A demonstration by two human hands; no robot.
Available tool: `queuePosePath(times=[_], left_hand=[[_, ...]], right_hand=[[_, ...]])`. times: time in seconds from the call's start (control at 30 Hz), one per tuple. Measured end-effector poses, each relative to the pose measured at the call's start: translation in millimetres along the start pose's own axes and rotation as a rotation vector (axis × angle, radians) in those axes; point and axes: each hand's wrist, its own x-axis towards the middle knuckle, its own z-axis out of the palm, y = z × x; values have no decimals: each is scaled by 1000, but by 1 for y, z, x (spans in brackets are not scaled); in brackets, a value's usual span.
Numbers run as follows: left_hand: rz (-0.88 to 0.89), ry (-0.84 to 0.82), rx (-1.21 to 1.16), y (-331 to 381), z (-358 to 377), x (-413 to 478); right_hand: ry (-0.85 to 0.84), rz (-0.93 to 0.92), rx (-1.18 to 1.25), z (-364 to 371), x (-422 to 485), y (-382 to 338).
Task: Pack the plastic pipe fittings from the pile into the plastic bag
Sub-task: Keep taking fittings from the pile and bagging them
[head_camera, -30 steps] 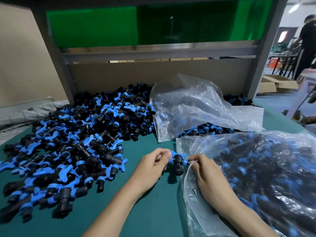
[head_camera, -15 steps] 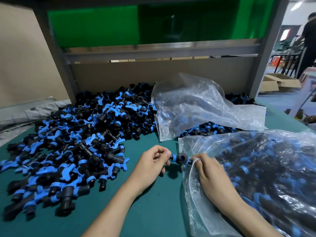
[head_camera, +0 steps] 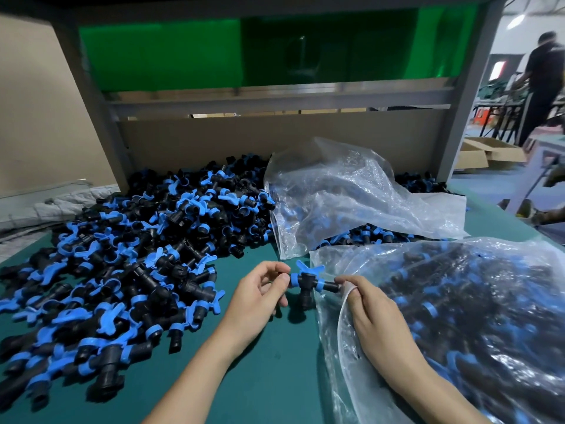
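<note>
Between your two hands, just above the green bench [head_camera: 260, 377], you hold a single black pipe fitting [head_camera: 306, 281] with blue collars and a blue winged tab on top. Its long axis lies level from left to right, and a short black stub points down toward the bench. Your left hand [head_camera: 260, 298] pinches the left end with thumb and forefinger, the other fingers curled loosely behind. Your right hand [head_camera: 373, 313] pinches the right end the same way, at the mouth of the plastic bag [head_camera: 458, 316]. The bag's rolled edge runs against your right thumb and down past your wrist; whether you grip that edge too is unclear.

That bag lies on its side at the right of the bench, already well filled with black and blue fittings that show dimly through the film. The held fitting sits just outside its opening, not inside it.

To your left, the pile [head_camera: 137, 255] spreads wide across the bench, reaching from the near left corner back to the cardboard panel [head_camera: 275, 133]. A second, crumpled clear bag [head_camera: 351, 194] rests on the far right part of the pile, touching the filled bag's upper edge.

Above the panel runs a grey steel frame [head_camera: 275, 99] with a green sheet [head_camera: 168, 53] behind it. Off to the right, a person in dark clothing [head_camera: 544, 81] stands near open cardboard boxes [head_camera: 489, 151].
</note>
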Motion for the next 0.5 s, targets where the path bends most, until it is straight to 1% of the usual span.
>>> queuePosePath(times=[0.13, 0.23, 0.3, 0.43, 0.5], left_hand=[[-45, 76, -114, 0, -1, -4], [-69, 103, -160, 6, 5, -12], [-72, 79, -176, 13, 16, -17], [-40, 41, -205, 35, 52, -16], [-47, 5, -274, 53, 76, -8]], right_hand=[[90, 11, 139, -11, 4, -14], [106, -37, 138, -28, 11, -31], [54, -100, 13, -43, 20, -45], [-112, -249, -297, -73, 41, -73], [-182, -308, -333, -83, 50, -84]])
